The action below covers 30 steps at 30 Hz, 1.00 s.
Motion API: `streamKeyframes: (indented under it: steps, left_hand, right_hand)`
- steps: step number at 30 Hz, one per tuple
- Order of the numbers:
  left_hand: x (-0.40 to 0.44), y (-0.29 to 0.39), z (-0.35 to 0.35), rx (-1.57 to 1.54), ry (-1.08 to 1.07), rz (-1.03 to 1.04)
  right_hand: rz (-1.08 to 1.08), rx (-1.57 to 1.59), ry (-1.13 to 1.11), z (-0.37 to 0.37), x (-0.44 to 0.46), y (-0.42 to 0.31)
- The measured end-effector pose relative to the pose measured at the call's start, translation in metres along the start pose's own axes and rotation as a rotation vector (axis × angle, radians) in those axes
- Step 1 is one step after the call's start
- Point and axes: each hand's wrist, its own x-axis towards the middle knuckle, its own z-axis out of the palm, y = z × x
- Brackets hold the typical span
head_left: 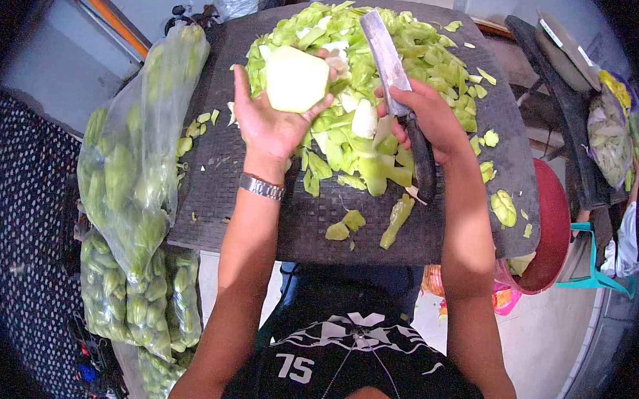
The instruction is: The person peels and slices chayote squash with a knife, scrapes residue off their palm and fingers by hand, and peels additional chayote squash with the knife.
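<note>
My left hand is palm up under a peeled, pale green vegetable with flat, angular sides, its fingers spread around the edges. A knife with a broad, worn blade points up and away in my right hand. Thumb and fingers grip it where the blade meets the black handle. Blade and vegetable are apart. Below and beyond both hands lies a wide heap of light green peelings, with some whitish pieces among them.
The heap covers much of a dark woven-textured table. Clear plastic bags full of green vegetables lean at its left side. A red tub stands at the right, near a teal-framed stool. Another bag rests on a dark surface, far right.
</note>
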Motion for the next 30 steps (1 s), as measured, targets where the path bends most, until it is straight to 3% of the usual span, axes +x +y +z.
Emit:
streamKeyframes:
  steps: [6,7,10,11,16,23,26,30]
  left_hand:
    - [0.007,-0.024,-0.023,-0.105,0.05,-0.052]
    - [0.006,-0.024,-0.024,-0.173,-0.051,-0.079]
    - [0.0,-0.033,0.01,0.017,0.236,-0.042]
    - [-0.001,-0.033,0.007,-0.015,0.153,-0.068]
    - [-0.005,-0.031,0.014,-0.053,0.153,-0.095]
    - [-0.009,-0.032,0.024,-0.116,0.188,-0.097]
    - [-0.007,-0.037,0.02,0.168,0.327,-0.028]
    - [-0.004,-0.039,0.016,0.247,0.306,0.107]
  right_hand:
    - [-0.013,-0.026,0.007,0.003,-0.001,0.0]
    - [-0.014,-0.04,0.01,0.006,-0.002,0.001]
    - [-0.07,-0.17,0.0,0.013,-0.006,-0.001]
    - [-0.089,-0.166,-0.007,0.016,-0.011,-0.004]
    - [-0.163,-0.147,0.02,0.031,-0.05,-0.01]
    - [-0.042,-0.185,0.146,0.054,-0.115,-0.004]
    - [0.01,-0.279,0.169,0.072,-0.133,-0.002]
    - [0.066,-0.222,0.172,0.087,-0.149,0.021]
